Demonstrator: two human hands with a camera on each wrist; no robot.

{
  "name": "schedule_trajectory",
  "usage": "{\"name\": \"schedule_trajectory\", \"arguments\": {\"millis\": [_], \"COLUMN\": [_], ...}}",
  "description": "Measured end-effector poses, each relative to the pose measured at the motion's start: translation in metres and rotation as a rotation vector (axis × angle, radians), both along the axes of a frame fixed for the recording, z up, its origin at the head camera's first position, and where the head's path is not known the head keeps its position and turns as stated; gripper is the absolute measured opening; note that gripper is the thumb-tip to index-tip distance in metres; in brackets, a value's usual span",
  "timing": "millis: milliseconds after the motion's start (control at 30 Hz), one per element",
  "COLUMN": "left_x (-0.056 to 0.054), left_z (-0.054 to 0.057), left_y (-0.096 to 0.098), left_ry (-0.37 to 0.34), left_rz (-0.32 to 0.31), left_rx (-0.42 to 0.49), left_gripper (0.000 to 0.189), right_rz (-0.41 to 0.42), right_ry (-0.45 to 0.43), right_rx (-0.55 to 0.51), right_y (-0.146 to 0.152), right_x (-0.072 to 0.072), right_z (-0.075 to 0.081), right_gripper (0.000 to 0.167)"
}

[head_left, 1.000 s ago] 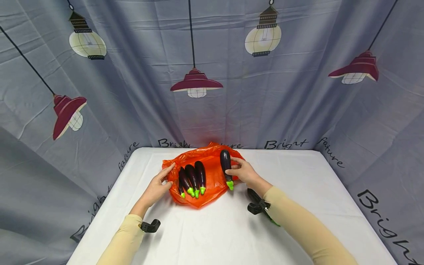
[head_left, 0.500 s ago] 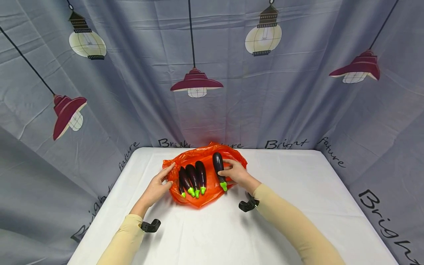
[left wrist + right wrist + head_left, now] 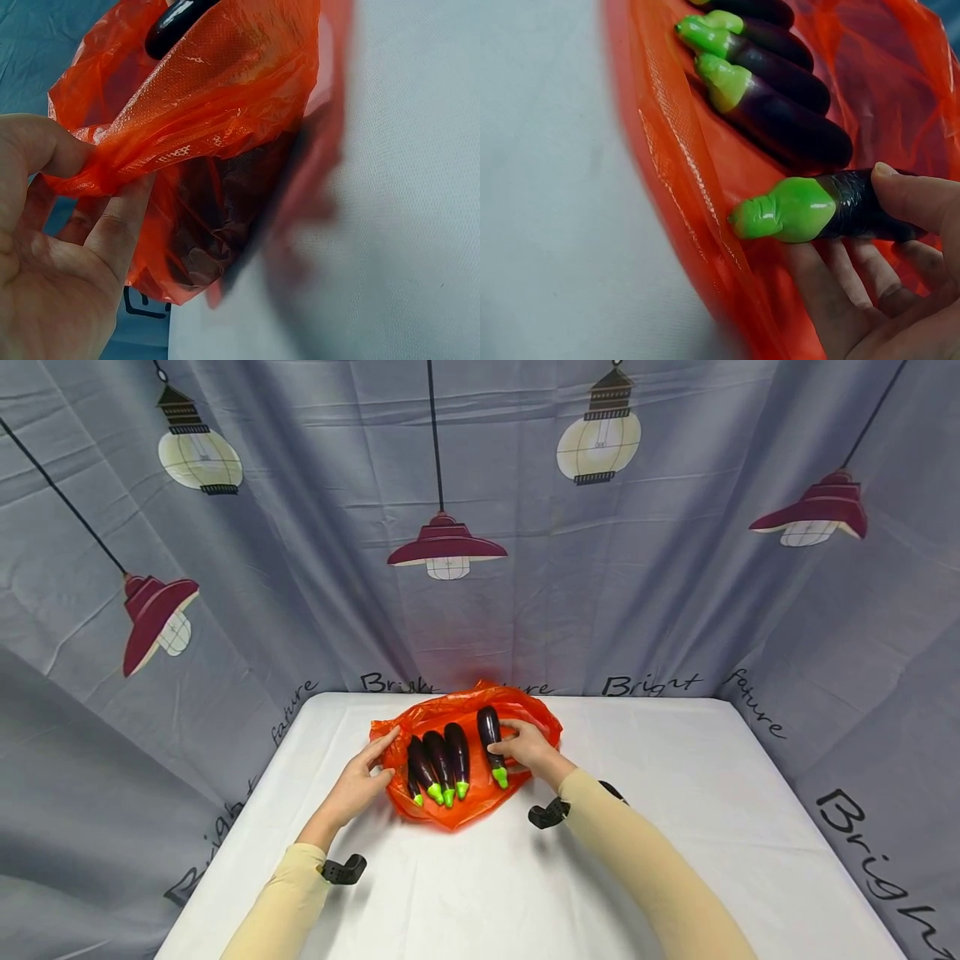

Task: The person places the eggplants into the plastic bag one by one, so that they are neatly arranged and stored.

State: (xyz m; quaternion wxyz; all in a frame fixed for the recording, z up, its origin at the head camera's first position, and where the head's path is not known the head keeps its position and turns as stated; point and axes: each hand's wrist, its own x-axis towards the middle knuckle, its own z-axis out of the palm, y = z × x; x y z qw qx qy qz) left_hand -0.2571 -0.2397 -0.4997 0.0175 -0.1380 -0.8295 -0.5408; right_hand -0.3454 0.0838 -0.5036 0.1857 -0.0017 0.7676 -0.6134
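Note:
An orange-red plastic bag [image 3: 450, 818] lies spread with its mouth wide at the table's back. Several dark purple eggplants [image 3: 439, 762] with green caps lie side by side in its left half. My left hand [image 3: 351, 791] pinches the bag's left rim between thumb and fingers, as the bag edge [image 3: 142, 142] in the left wrist view shows. Over the bag's right half, my right hand [image 3: 528, 747] grips another eggplant [image 3: 489, 725] from the right side. Its green cap [image 3: 802, 210] points toward the front of the bag; thumb above, fingers below.
One more dark eggplant [image 3: 612, 790] lies on the white table [image 3: 450, 902] to the right, mostly hidden behind my right forearm. A grey-blue curtain [image 3: 525, 627] with printed lamps surrounds the table on the back and sides.
My right hand has moved left with the eggplant, from the bag's right edge to over its inside, nearer the other eggplants. My left hand stays at the rim.

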Motion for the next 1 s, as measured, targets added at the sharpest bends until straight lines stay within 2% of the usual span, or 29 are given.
{"name": "schedule_trajectory", "arguments": {"millis": [200,567,800,1000], "left_x": [0.0,0.0,-0.001,-0.001], "left_z": [0.001,0.003,0.003,0.002], "left_y": [0.001,0.003,0.003,0.003], "left_ry": [0.001,0.004,-0.01,0.005], "left_rz": [0.001,0.007,0.012,0.007], "left_rx": [0.006,-0.01,-0.002,-0.009], "left_gripper": [0.073,0.073,0.072,0.072], "right_rz": [0.006,0.059,0.024,0.014], "right_ry": [-0.024,-0.012,0.001,-0.002], "right_rx": [0.002,0.011,0.03,0.023], "right_y": [-0.004,-0.018,-0.023,-0.024], "right_x": [-0.007,-0.015,-0.019,-0.022], "right_z": [-0.001,-0.008,-0.011,-0.014], "right_gripper": [0.069,0.07,0.068,0.068]}}
